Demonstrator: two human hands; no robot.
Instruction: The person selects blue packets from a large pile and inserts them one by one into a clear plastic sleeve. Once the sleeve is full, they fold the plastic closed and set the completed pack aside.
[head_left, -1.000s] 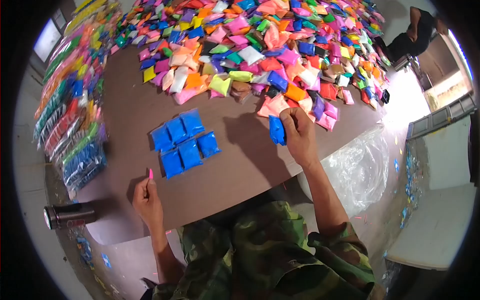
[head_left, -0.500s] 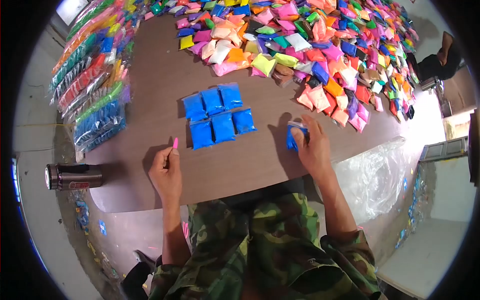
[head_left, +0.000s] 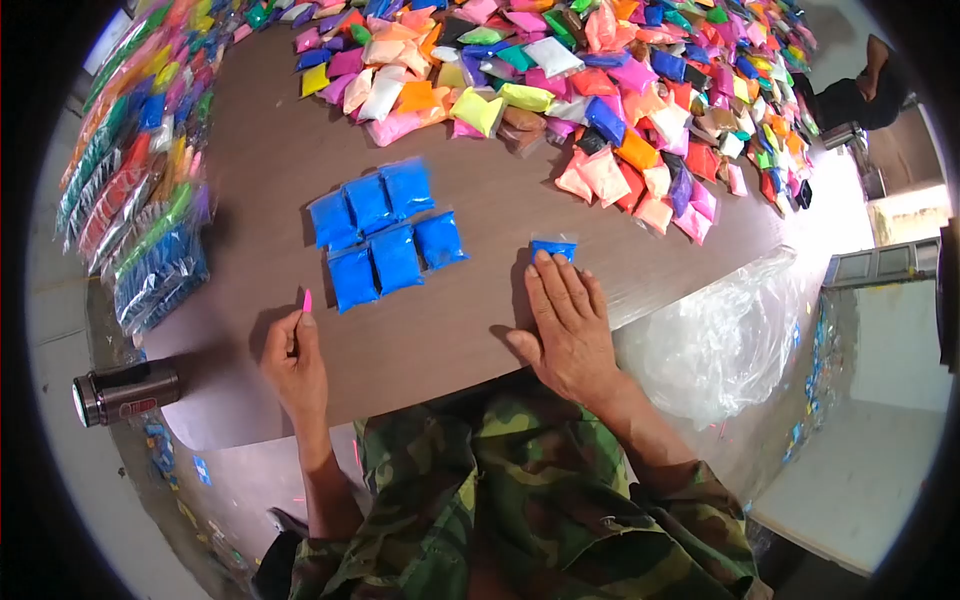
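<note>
Blue packet [head_left: 554, 247] under right hand [head_left: 572, 325], grip spread flat; left hand [head_left: 295, 365], left of packet, grip pinching pink stick [head_left: 307, 300]. Heavy pressing could split packet.

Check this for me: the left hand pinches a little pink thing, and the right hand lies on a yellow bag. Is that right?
Not quite: the bag under the right hand is blue, not yellow, as the head view shows. The rest is right: the left hand does pinch a little pink thing.
</note>
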